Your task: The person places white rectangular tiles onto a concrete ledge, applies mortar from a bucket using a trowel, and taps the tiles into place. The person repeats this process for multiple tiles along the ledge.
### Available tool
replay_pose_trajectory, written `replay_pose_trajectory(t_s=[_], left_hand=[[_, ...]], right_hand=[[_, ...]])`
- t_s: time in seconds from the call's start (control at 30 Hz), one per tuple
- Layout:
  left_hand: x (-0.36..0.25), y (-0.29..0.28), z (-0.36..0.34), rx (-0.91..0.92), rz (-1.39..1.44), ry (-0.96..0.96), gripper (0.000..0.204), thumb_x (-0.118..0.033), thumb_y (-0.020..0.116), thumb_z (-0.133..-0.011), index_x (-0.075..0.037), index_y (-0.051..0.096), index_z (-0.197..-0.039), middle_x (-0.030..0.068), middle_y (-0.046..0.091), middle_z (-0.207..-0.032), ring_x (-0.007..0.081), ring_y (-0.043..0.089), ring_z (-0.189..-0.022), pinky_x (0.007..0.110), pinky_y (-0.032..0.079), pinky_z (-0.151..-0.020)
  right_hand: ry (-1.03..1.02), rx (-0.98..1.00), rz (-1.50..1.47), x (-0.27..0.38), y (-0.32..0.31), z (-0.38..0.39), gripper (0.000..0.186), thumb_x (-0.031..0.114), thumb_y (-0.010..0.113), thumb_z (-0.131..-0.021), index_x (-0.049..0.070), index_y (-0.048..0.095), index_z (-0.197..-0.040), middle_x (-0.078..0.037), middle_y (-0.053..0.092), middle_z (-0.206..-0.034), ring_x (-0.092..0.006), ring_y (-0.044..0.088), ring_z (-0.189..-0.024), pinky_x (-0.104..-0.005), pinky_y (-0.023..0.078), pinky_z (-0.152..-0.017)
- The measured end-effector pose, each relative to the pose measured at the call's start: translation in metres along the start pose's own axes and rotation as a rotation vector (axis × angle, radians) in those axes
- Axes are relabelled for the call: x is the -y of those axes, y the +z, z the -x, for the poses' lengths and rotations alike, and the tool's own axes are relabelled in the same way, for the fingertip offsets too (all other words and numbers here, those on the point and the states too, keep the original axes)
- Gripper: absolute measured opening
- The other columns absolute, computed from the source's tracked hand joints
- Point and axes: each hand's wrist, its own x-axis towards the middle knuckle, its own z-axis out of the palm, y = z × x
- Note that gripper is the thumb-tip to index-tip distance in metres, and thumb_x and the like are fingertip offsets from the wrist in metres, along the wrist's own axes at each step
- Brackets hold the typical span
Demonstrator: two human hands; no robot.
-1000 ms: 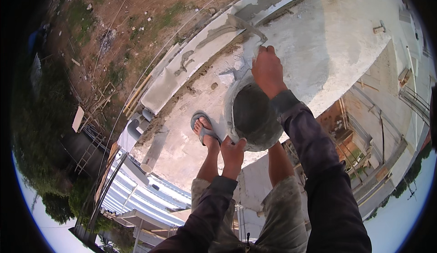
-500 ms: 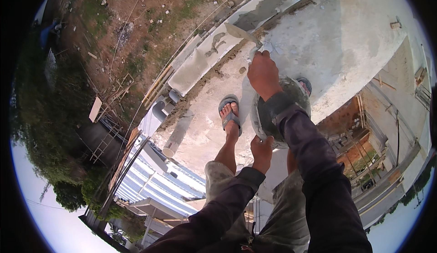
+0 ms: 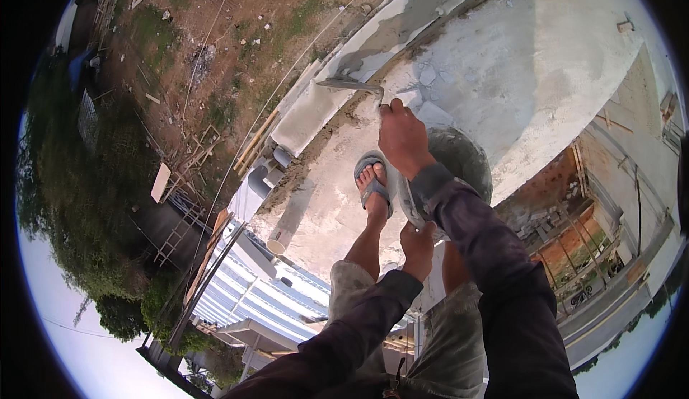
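Note:
My right hand (image 3: 405, 137) is closed round the handle of a trowel (image 3: 346, 83), partly hidden by the fingers. The trowel's blade lies over the pale top of a low wall (image 3: 305, 119), seen almost edge-on. Beyond the blade, wet grey mortar (image 3: 402, 31) covers a stretch of that wall top. My left hand (image 3: 418, 250) grips the near rim of a dark round bucket (image 3: 466, 158) coated with mortar. The bucket is held in front of my legs, below my right wrist, and my right forearm hides part of it.
My sandalled foot (image 3: 373, 184) stands on the pale concrete slab (image 3: 308, 216). Broken pale pieces (image 3: 430, 76) lie beside the wall. Grey pipes (image 3: 257, 181) and a pipe stub (image 3: 278, 241) are at the left. Past the wall, bare earth (image 3: 237, 62) lies lower down; an opening (image 3: 560, 205) is at the right.
My right hand has swung the trowel left and nearer along the wall, turning the blade from broadside to nearly edge-on. The mortar blobs there now show as a smeared patch. My left hand keeps the bucket rim.

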Motion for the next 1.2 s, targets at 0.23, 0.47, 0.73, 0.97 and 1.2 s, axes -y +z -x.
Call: replay_pose_trajectory(t_s=[0.23, 0.47, 0.73, 0.97, 1.2], left_hand=[[-0.010, 0.005, 0.004, 0.004, 0.054, -0.048, 0.032, 0.000, 0.063, -0.086, 0.006, 0.061, -0.117, 0.0091, 0.068, -0.108, 0.0180, 0.065, -0.096, 0.031, 0.050, -0.086], [-0.010, 0.005, 0.007, 0.052, 0.056, 0.004, 0.030, 0.000, 0.062, -0.087, 0.006, 0.062, -0.116, 0.0088, 0.068, -0.109, 0.0173, 0.065, -0.096, 0.031, 0.050, -0.086], [-0.003, 0.003, 0.007, 0.013, 0.025, -0.036, 0.029, -0.001, 0.062, -0.087, 0.004, 0.063, -0.115, 0.0080, 0.068, -0.107, 0.0160, 0.064, -0.095, 0.030, 0.049, -0.084], [0.004, -0.009, -0.001, 0.015, -0.077, -0.020, 0.025, -0.006, 0.064, -0.091, 0.002, 0.063, -0.115, 0.0039, 0.068, -0.103, 0.0133, 0.062, -0.091, 0.029, 0.048, -0.082], [0.002, -0.006, 0.006, -0.036, 0.019, -0.057, 0.025, -0.003, 0.064, -0.088, 0.001, 0.064, -0.113, 0.0024, 0.068, -0.101, 0.0121, 0.062, -0.088, 0.028, 0.047, -0.078]], right_hand=[[0.228, -0.182, 0.178, -0.070, -0.082, -0.070, 0.026, 0.011, 0.065, -0.087, 0.001, 0.059, -0.110, -0.018, 0.062, -0.106, -0.0390, 0.067, -0.096, -0.0480, 0.056, -0.079], [0.193, -0.339, 0.440, -0.110, -0.111, -0.113, 0.014, 0.005, 0.060, -0.086, -0.001, 0.062, -0.098, -0.017, 0.062, -0.102, -0.0348, 0.069, -0.093, -0.0432, 0.061, -0.072], [-0.038, -0.092, 0.319, -0.013, -0.020, -0.029, 0.017, 0.007, 0.064, -0.083, -0.002, 0.065, -0.097, -0.014, 0.061, -0.100, -0.0301, 0.067, -0.090, -0.0402, 0.058, -0.072], [-0.053, 0.082, 0.059, 0.043, 0.019, 0.011, 0.015, 0.007, 0.065, -0.082, -0.002, 0.063, -0.094, -0.016, 0.059, -0.096, -0.0320, 0.066, -0.090, -0.0408, 0.058, -0.072], [0.326, -0.256, -0.359, -0.002, -0.014, -0.001, 0.020, 0.006, 0.065, -0.081, -0.007, 0.061, -0.095, -0.025, 0.062, -0.098, -0.0432, 0.065, -0.090, -0.0492, 0.053, -0.081]])
